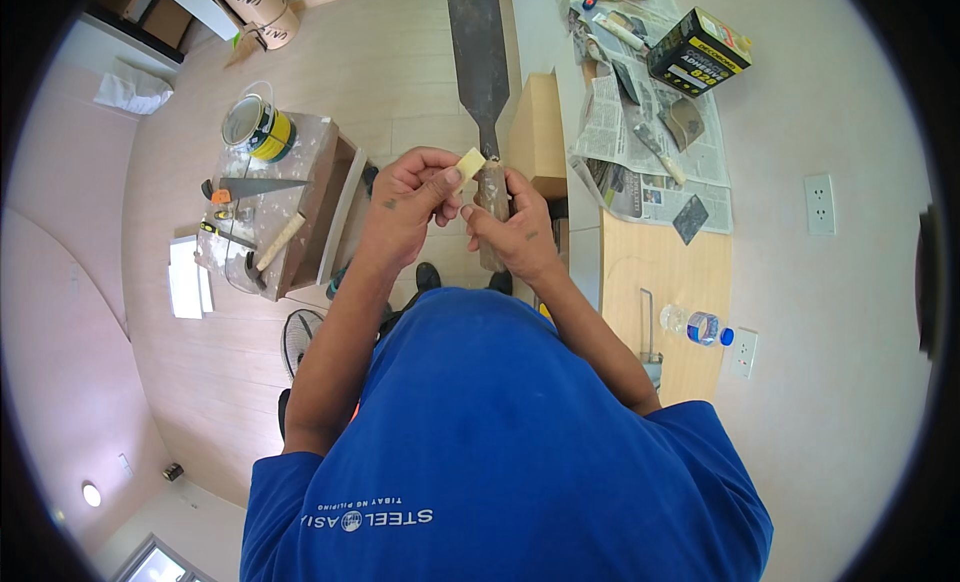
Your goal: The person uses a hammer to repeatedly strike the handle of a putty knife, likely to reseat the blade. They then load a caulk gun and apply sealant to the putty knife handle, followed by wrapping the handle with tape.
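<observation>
In front of my body I hold a broad tool with a long, flat dark-grey blade [481, 67] and a worn brown wooden handle [490, 197]. The blade points away from me. My right hand [520, 227] is closed round the handle. Pinched in the fingers of my left hand [415, 197] is a small pale-yellow block [468, 166]. One end of this block sits close to the top of the handle, where the blade's narrow neck goes in. Whether the block touches the handle, I cannot tell.
On the left, a paint-spattered cabinet [312, 142] bears a can [262, 129], a handsaw [262, 187] and hand tools. At right, newspaper [625, 132] covers part of a wooden counter [640, 267], with a black box [697, 52], spreaders and a water bottle [704, 328]. A fan [299, 339] stands lower left.
</observation>
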{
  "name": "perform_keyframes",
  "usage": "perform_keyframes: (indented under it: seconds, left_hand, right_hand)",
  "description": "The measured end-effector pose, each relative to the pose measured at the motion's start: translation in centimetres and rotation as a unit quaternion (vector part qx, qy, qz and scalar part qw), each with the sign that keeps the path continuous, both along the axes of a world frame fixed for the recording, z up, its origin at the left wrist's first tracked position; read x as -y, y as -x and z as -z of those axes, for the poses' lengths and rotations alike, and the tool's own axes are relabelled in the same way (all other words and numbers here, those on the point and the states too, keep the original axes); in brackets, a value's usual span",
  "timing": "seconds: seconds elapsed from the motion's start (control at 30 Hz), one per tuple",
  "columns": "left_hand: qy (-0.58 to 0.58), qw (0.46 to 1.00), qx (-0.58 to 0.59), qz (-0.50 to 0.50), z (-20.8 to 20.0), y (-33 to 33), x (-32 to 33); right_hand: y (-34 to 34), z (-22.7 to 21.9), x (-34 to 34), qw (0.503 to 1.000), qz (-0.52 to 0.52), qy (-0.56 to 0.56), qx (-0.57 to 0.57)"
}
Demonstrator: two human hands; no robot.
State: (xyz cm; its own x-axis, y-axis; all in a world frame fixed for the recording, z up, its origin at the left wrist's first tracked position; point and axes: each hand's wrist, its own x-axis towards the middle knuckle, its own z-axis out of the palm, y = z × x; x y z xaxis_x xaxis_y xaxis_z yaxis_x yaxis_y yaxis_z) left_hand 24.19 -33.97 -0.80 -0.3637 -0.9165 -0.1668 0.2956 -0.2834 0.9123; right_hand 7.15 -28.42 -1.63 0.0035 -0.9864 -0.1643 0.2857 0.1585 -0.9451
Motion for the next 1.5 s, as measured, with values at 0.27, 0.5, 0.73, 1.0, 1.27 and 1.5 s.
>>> perform_keyframes:
  seconds: [0.27,0.5,0.73,1.0,1.27,1.5]
  left_hand:
    - [0.031,0.998,0.053,-0.004,0.0,0.6,0.1]
    - [0.054,0.998,0.036,-0.025,0.6,0.9,-0.2]
    - [0.081,0.990,0.118,0.011,0.1,2.2,-0.3]
    - [0.022,0.998,0.056,0.017,1.1,1.5,0.0]
    - [0.050,0.996,0.058,0.050,0.5,2.1,0.4]
    - [0.031,0.999,0.025,0.012,1.4,1.6,0.7]
  right_hand:
    - [0.8,0.3,-0.6,0.999,0.023,0.018,-0.014]
    - [1.8,1.0,-0.7,0.999,-0.010,0.024,0.019]
    - [1.8,2.5,-1.4,0.999,0.007,0.005,0.048]
    - [2.0,1.4,-1.1,0.998,0.036,0.001,0.049]
    - [1.7,1.5,-0.9,0.999,0.041,-0.006,-0.016]
    - [2.0,0.7,-1.1,0.999,0.042,-0.004,-0.023]
